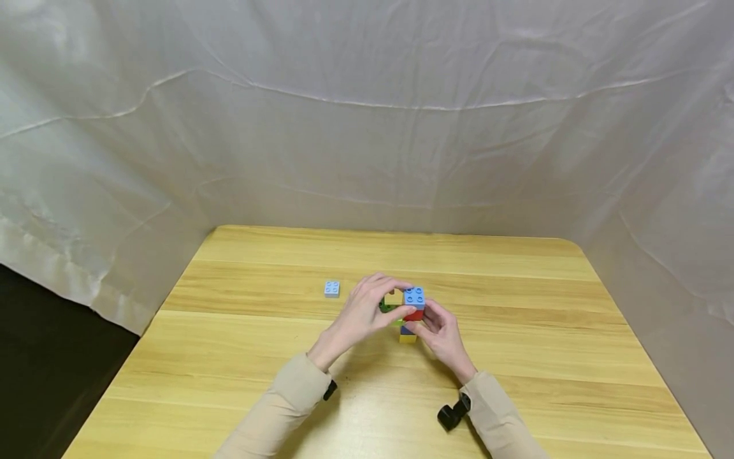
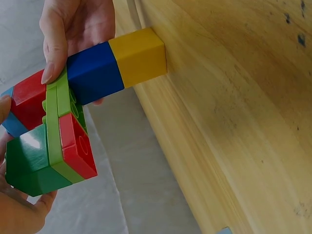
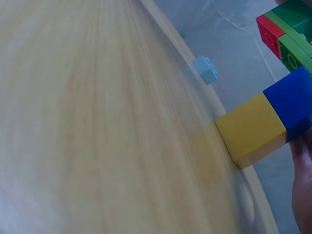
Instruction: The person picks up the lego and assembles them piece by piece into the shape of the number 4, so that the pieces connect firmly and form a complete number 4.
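Note:
A toy brick stack stands on the table between both hands. At its foot is a yellow brick (image 2: pixel 139 56), with a dark blue brick (image 2: pixel 95 73) on it. Across that lies a lime green plate (image 2: pixel 53 141) bearing a dark green brick (image 2: pixel 31 158) and a red brick (image 1: pixel 414 315); a smaller red brick (image 2: pixel 75 146) sits under the plate. A blue brick (image 1: pixel 414 298) tops the upper red one. My left hand (image 1: pixel 358 313) pinches the blue brick between thumb and fingers. From the right, my right hand (image 1: pixel 447 341) grips the stack around the upper red brick and plate.
A loose light blue brick (image 1: pixel 332 289) lies on the wooden table (image 1: pixel 258 344), left of the stack. Pale grey sheeting (image 1: pixel 367 153) hangs behind the table and along its sides. A black wrist camera (image 1: pixel 450 415) hangs under the right sleeve.

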`<state>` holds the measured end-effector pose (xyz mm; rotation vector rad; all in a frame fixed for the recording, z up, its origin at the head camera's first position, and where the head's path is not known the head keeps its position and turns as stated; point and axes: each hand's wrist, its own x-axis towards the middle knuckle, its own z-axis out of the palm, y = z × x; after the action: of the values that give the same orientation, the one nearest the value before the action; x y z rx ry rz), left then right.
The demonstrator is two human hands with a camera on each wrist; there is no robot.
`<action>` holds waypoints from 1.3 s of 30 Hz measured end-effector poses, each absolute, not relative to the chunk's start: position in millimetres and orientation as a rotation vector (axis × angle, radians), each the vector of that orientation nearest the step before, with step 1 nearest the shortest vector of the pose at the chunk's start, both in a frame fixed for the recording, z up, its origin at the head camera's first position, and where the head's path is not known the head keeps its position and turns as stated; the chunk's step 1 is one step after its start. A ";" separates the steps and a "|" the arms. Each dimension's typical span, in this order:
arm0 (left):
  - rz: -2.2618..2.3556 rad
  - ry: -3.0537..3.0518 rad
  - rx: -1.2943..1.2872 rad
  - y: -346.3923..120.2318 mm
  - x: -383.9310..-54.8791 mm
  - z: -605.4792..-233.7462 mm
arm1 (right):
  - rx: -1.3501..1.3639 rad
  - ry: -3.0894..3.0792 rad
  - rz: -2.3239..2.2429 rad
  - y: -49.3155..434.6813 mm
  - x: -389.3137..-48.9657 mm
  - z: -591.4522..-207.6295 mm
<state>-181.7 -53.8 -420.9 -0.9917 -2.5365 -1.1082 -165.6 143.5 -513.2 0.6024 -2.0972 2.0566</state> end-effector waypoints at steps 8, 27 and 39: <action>-1.127 -2.515 -0.977 -53.3 -182.9 -424.3 | 0.586 -2.103 2.060 143.5 -165.3 -512.7; -1.386 -2.293 -1.020 -71.6 -188.4 -448.0 | 0.547 -2.121 2.068 138.8 -164.4 -511.3; -1.560 -2.316 -0.858 -113.0 -206.5 -473.0 | 0.461 -2.153 2.073 138.9 -165.1 -513.1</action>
<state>-206.5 -113.0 -473.0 -0.8580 -2.3159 -1.5601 -165.1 138.9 -513.1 0.4611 -2.1530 2.0732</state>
